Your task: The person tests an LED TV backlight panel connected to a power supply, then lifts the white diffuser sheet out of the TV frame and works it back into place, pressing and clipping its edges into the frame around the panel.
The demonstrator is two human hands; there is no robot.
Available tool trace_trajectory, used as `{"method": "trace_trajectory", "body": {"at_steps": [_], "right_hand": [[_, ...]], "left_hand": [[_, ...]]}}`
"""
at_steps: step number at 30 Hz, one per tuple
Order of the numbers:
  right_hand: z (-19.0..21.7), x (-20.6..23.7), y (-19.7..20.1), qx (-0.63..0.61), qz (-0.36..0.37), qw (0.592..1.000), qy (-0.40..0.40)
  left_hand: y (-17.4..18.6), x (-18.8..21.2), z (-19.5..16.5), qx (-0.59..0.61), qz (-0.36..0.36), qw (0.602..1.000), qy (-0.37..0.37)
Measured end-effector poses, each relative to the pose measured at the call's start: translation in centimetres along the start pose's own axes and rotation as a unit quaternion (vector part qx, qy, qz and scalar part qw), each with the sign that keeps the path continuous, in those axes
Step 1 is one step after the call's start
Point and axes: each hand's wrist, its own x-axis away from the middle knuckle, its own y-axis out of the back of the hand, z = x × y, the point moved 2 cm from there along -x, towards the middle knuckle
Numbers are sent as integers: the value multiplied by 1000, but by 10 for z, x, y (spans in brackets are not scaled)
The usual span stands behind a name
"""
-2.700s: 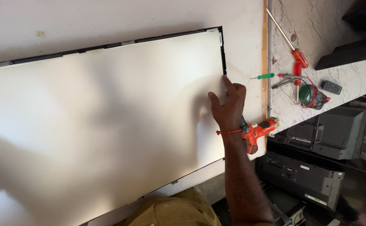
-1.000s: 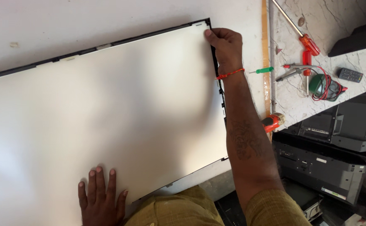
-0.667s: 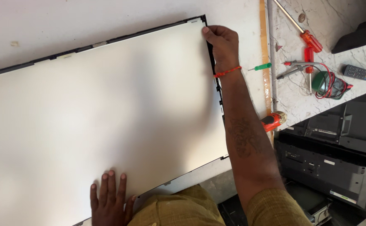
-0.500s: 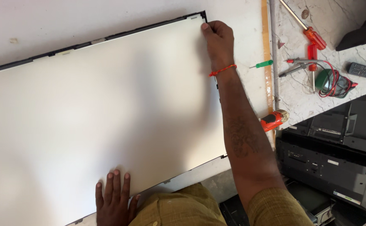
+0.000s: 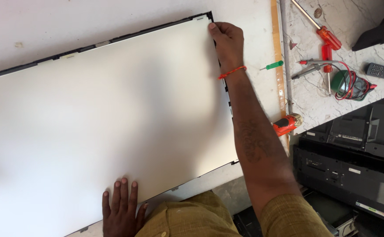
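The right hand [image 5: 228, 40] pinches the far right corner of the large white panel [image 5: 99, 127], its grip closed on the edge where the black frame strip [image 5: 220, 70] runs. The panel lies flat on the white bench [image 5: 253, 17], spreading left and toward the person from that grip. The left hand [image 5: 120, 210] rests flat and open on the panel's near edge. A green screwdriver [image 5: 273, 66] lies just right of the grip.

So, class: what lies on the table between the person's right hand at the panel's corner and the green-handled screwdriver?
Head view: only bare white table lies between the right hand and the green-handled screwdriver.
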Motion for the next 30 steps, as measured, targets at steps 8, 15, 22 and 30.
{"method": "trace_trajectory", "body": {"at_steps": [8, 15, 22, 30], "right_hand": [[-7, -7, 14, 56, 59, 997, -16], [-9, 80, 75, 162, 74, 966, 189], [-22, 128, 70, 73, 21, 997, -31], [-32, 118, 72, 4, 12, 995, -100]], "left_hand": [[6, 1, 1, 5, 9, 1000, -25], [5, 7, -5, -8, 24, 999, -21], [8, -13, -19, -7, 31, 996, -78], [14, -79, -56, 5, 4, 980, -201]]}}
